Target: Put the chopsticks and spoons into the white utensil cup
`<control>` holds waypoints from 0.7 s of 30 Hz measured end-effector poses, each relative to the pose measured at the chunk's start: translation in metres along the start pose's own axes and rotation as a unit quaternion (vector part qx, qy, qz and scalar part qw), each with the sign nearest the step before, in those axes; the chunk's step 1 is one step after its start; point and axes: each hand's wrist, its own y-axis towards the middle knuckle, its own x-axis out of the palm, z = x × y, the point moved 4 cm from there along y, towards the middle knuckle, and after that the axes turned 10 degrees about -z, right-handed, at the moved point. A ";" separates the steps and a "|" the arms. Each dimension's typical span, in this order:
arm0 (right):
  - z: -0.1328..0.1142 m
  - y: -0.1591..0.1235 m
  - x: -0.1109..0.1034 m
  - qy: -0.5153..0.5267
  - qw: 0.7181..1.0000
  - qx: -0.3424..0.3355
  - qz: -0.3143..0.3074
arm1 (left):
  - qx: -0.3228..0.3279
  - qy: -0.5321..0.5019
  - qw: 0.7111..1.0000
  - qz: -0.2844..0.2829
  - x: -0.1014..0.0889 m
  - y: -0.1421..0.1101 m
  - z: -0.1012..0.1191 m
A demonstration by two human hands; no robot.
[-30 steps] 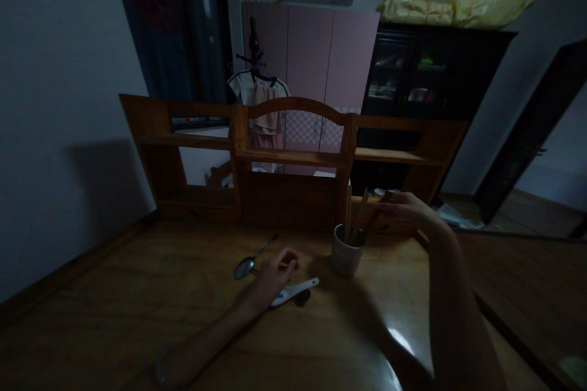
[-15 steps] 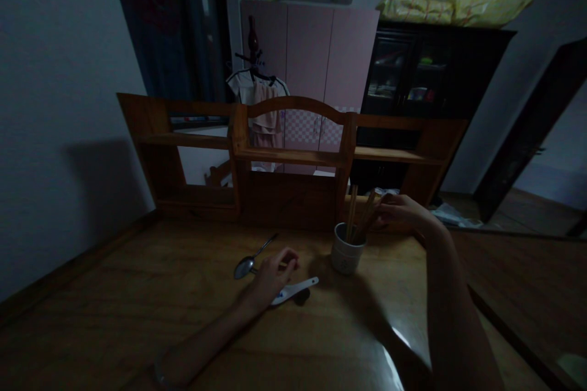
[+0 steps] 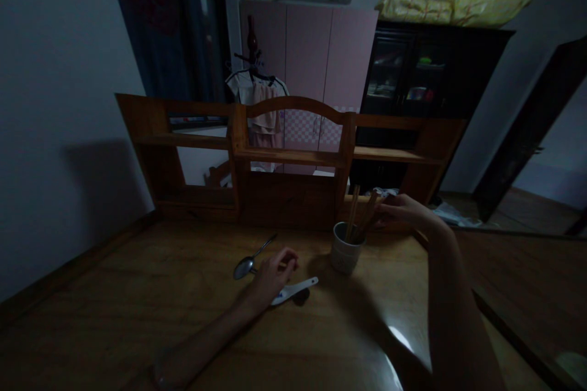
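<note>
A pale ceramic cup (image 3: 347, 255) stands upright on the wooden table, with several chopsticks (image 3: 352, 214) leaning in it. My right hand (image 3: 400, 211) is at the cup's right side, its fingers pinched on the chopsticks that lean right. Over the table to the left, my left hand (image 3: 274, 275) is closed with curled fingers; what they hold, if anything, is hidden. Partly under that hand lies a white soup spoon (image 3: 300, 287), its handle pointing right. Beyond its knuckles rests a metal spoon (image 3: 244, 267). A small dark round patch (image 3: 301, 297) sits beside the white spoon.
A wooden shelf unit (image 3: 293, 156) rises along the table's back edge. At the left is a white wall (image 3: 59, 104). Behind the shelf are a pink wardrobe (image 3: 307, 55), a black cabinet (image 3: 426, 73) and clothes (image 3: 263, 104) on a stand.
</note>
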 end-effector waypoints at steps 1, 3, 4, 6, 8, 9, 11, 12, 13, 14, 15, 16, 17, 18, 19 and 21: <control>-0.002 -0.001 0.001 0.002 1.000 0.002 -0.009 | -0.001 0.000 1.000 0.001 0.000 0.000 0.000; -0.005 -0.004 0.003 0.003 1.000 0.009 -0.025 | -0.003 -0.001 1.000 0.003 0.000 0.000 0.000; -0.006 -0.005 0.004 0.004 0.999 0.013 -0.029 | -0.004 -0.001 1.000 0.004 0.000 0.000 0.000; -0.007 -0.007 0.005 0.012 0.999 0.017 -0.035 | -0.005 0.000 1.000 0.001 0.000 0.000 0.002; -0.005 -0.007 0.006 0.026 0.999 0.016 -0.041 | -0.004 0.001 1.000 -0.004 -0.001 -0.001 0.004; -0.004 -0.007 0.006 0.032 0.998 0.016 -0.044 | -0.004 0.001 1.000 -0.005 -0.001 -0.001 0.005; 0.000 -0.006 0.005 0.034 0.998 0.021 -0.042 | -0.005 -0.001 1.000 -0.006 -0.002 -0.001 0.006; 0.002 -0.006 0.004 0.031 0.998 0.023 -0.042 | -0.005 -0.001 1.000 -0.004 -0.002 -0.001 0.006; 0.003 -0.005 0.003 0.028 0.998 0.025 -0.041 | -0.006 -0.001 1.000 -0.004 -0.002 -0.001 0.006; 0.004 -0.005 0.003 0.024 0.999 0.026 -0.041 | -0.008 0.001 1.000 -0.003 -0.002 -0.001 0.005; 0.006 -0.004 0.002 0.020 0.999 0.026 -0.043 | -0.009 0.001 1.000 -0.002 -0.001 -0.001 0.005; 0.007 -0.004 0.001 0.018 0.999 0.025 -0.043 | -0.011 0.002 1.000 0.000 -0.001 -0.001 0.004; 0.007 -0.003 0.000 0.015 0.999 0.024 -0.043 | -0.012 0.002 1.000 0.000 -0.001 -0.001 0.003; 0.008 -0.002 -0.001 0.012 0.999 0.022 -0.041 | -0.014 0.001 1.000 0.001 -0.001 -0.001 0.003; 0.009 -0.002 -0.002 0.007 0.999 0.020 -0.040 | -0.014 0.001 1.000 0.003 -0.001 0.000 0.003; 0.009 -0.002 -0.003 -0.009 0.999 0.011 -0.036 | -0.011 0.006 1.000 0.003 0.000 0.000 0.003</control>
